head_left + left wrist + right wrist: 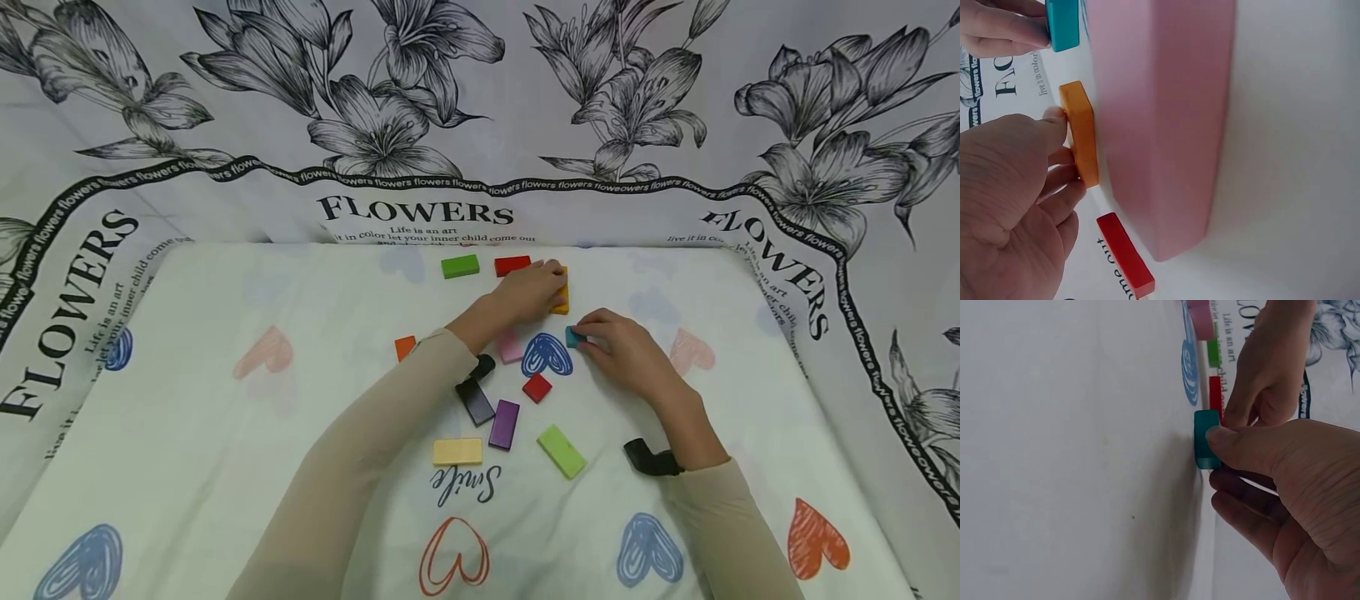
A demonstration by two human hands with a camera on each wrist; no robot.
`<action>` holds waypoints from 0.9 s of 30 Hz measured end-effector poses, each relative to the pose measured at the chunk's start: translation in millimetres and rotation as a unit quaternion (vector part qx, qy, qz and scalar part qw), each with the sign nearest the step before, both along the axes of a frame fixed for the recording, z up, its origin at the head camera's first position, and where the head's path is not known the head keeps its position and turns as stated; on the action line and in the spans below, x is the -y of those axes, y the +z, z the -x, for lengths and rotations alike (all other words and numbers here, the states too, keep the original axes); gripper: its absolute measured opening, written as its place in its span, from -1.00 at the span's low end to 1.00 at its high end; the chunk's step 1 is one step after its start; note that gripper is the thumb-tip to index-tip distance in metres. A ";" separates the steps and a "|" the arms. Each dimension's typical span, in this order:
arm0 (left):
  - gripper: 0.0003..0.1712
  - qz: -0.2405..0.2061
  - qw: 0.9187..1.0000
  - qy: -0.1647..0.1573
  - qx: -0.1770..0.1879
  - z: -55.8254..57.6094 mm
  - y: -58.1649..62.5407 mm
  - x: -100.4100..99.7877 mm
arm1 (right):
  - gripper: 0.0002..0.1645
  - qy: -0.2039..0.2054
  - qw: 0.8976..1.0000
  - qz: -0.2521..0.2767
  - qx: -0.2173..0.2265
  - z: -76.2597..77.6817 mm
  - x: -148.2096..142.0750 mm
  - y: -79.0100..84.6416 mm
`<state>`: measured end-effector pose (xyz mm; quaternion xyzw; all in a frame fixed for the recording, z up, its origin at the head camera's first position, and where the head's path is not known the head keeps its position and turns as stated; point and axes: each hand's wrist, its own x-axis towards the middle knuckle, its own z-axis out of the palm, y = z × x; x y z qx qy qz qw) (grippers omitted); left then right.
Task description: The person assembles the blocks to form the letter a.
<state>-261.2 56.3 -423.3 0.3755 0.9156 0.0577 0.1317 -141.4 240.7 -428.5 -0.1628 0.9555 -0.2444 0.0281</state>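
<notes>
My left hand (527,293) pinches an orange rectangular block (1080,134) between thumb and fingertips, at the far part of the table. In the head view that hand partly covers the block. To the right and nearer, my right hand (626,354) holds a small teal block (1204,440) by thumb and fingers, just above or on the cloth; which one is hard to tell. Beside the left hand lies a red block (512,266), with a green block (461,267) farther left. A pink block (1160,125) looms large in the left wrist view, under the left forearm's side.
Nearer on the heart-printed cloth (187,467) lie a red square block (537,388), a dark block (476,402), a purple block (504,425), a pale yellow block (457,452) and a lime block (562,452). The left sleeve partly hides an orange-red block (405,347).
</notes>
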 end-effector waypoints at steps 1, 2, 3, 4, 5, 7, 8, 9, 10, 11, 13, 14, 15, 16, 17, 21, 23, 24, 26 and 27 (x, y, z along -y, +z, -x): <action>-0.41 -0.001 1.000 -0.002 -0.001 0.5 0.2 0.4 | -0.64 0.001 1.000 0.000 0.001 0.2 0.1 0.3; -0.42 -0.001 1.000 -0.003 -0.002 0.8 0.3 0.8 | -0.64 0.001 1.000 -0.001 0.002 0.3 0.5 0.6; -0.42 -0.002 1.000 -0.004 -0.002 0.9 0.2 1.4 | -0.64 0.002 1.000 -0.003 0.003 0.3 0.7 0.7; -0.42 -0.003 1.000 -0.004 -0.001 0.7 0.3 1.9 | -0.64 0.002 1.000 -0.004 0.003 0.4 0.9 0.6; -0.41 -0.003 1.000 -0.003 0.001 0.4 0.4 2.4 | -0.64 0.001 1.000 -0.003 0.003 0.4 1.2 0.5; -0.40 -0.005 1.000 -0.001 0.009 -0.7 0.9 3.5 | -0.65 0.000 1.000 -0.002 0.003 0.6 1.8 0.3; -0.40 -0.005 1.000 0.001 0.013 -1.5 1.1 4.0 | -0.65 0.001 1.000 -0.001 0.004 0.7 2.3 0.3; -0.40 -0.008 1.000 0.003 0.016 -2.1 1.3 4.5 | -0.66 0.001 1.000 0.001 0.005 1.0 2.4 0.1; -0.40 -0.010 1.000 0.006 0.017 -2.7 2.1 4.9 | -0.66 0.002 1.000 0.005 0.006 1.6 2.7 0.0; -0.41 -0.013 1.000 0.008 0.020 -3.1 2.8 5.2 | -0.66 0.005 1.000 0.008 0.005 2.3 3.2 0.2; -0.43 -0.017 1.000 0.012 0.021 -4.0 4.2 5.8 | -0.67 0.010 1.000 0.015 0.006 4.2 4.2 0.5; -0.44 -0.019 0.999 0.013 0.022 -4.4 4.9 6.0 | -0.67 0.013 1.000 0.017 0.006 5.1 4.9 0.9; -0.44 -0.021 0.999 0.014 0.024 -4.6 5.6 6.2 | -0.67 0.015 1.000 0.019 0.004 6.3 5.4 1.5; -0.44 -0.022 0.999 0.014 0.026 -4.7 6.2 6.4 | -0.67 0.017 1.000 0.020 0.003 7.7 6.1 2.2; -0.44 -0.023 0.999 0.014 0.028 -4.7 6.5 6.6 | -0.66 0.018 1.000 0.021 0.001 9.2 6.8 3.0; -0.42 -0.028 0.999 0.011 0.035 -4.3 6.8 7.5 | -0.63 0.017 1.000 0.021 0.001 14.7 8.6 5.4; -0.43 -0.029 0.999 0.007 0.032 -4.1 6.1 8.0 | -0.62 0.017 1.000 0.020 0.004 17.3 9.3 5.5; -0.43 -0.027 0.999 0.004 0.028 -3.9 5.5 8.2 | -0.62 0.017 1.000 0.019 0.005 18.4 9.8 5.4; -0.44 -0.024 1.000 -0.002 0.018 -3.7 4.1 8.5 | -0.62 0.016 1.000 0.019 0.010 20.3 11.0 5.0; -0.45 -0.021 1.000 -0.005 0.014 -3.6 3.2 8.4 | -0.63 0.015 1.000 0.017 0.011 20.9 11.6 4.8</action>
